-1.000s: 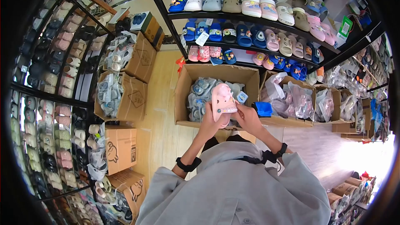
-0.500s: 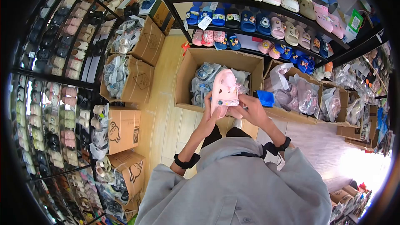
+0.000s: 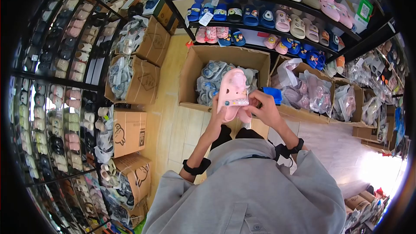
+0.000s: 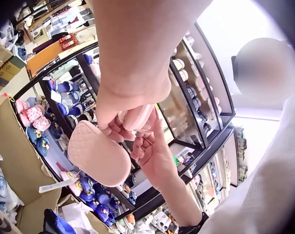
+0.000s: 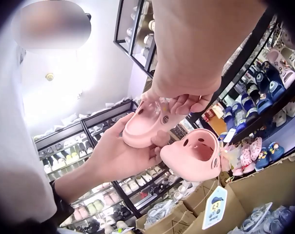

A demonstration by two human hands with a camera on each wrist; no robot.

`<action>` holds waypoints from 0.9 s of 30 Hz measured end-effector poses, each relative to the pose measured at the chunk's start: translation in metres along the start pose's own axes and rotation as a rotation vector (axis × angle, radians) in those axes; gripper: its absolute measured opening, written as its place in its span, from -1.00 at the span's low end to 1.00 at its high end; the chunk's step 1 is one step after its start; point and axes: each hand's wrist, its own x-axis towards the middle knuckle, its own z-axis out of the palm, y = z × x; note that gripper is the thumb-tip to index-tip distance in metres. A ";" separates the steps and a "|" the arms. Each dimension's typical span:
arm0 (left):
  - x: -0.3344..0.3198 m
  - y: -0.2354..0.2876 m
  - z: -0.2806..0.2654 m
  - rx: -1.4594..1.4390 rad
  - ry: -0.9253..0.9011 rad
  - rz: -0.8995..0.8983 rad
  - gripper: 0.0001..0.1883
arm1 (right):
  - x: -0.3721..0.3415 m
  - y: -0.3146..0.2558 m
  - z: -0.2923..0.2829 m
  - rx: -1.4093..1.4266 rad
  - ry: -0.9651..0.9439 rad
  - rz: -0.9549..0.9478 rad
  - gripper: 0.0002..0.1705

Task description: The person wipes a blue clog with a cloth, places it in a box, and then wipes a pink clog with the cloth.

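A pink clog (image 3: 230, 87) with a lettered strap and a fluffy pink ornament is held over the floor in front of the person. My left hand (image 3: 215, 120) grips its side, the thumb along the edge. A second pink clog (image 5: 189, 163) hangs beside it, its quilted sole (image 4: 99, 155) facing the left wrist camera. From it a white hang tag (image 5: 215, 207) dangles on a thin string. My right hand (image 3: 265, 106) has curled fingers pinching the first clog near its strap; the exact spot under the fingertips is hidden.
An open cardboard box (image 3: 190, 75) of bagged shoes stands just beyond the hands. To its right, another box (image 3: 299, 119) holds bagged pink shoes, with a blue item (image 3: 272, 95) at its corner. Shelves (image 3: 260, 26) of clogs rise behind; boxes (image 3: 130, 132) and a rack line the left.
The head view has shifted, so the boxes and shelf sit higher in it. Both hands keep hold of the pink clogs, which have turned slightly. The right fingers have shifted a little by the strap.
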 end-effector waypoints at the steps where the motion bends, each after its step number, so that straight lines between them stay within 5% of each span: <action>1: 0.001 -0.004 0.003 -0.090 0.013 -0.030 -0.33 | -0.003 -0.003 -0.004 0.018 -0.007 -0.011 -0.66; 10: 0.002 0.008 0.014 -0.677 -0.339 -0.242 -0.27 | -0.015 -0.027 -0.028 0.016 0.079 -0.126 -0.78; 21: 0.004 0.006 0.017 -0.768 -0.385 -0.302 -0.30 | -0.024 -0.030 -0.028 -0.182 0.210 -0.353 -0.67; 27: 0.004 0.012 0.019 -0.715 -0.374 -0.278 -0.30 | -0.026 -0.042 -0.027 -0.092 0.174 -0.275 -0.51</action>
